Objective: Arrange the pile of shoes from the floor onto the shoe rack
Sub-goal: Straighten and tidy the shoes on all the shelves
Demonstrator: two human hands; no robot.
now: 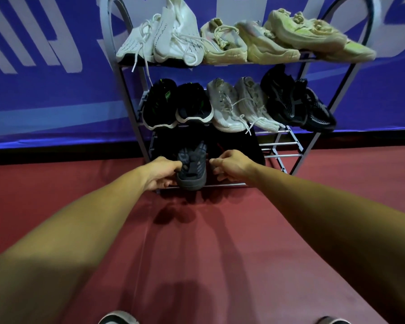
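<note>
A dark grey shoe [192,167] sits on the bottom shelf of the metal shoe rack [281,143], its toe over the front bar. My left hand [161,173] grips its left side with curled fingers. My right hand [229,164] is just right of the shoe, fingers curled; whether it holds anything is hidden in the dark. The top shelf carries white shoes [164,40] and cream shoes [278,38]. On the middle shelf stand black shoes [175,104], pale grey shoes [239,104] and black mesh shoes [297,101].
The rack stands against a blue banner wall [45,78] on a red floor [197,253]. The right part of the bottom shelf shows bare bars [281,155]. My two shoe tips [117,319] peek in at the bottom edge.
</note>
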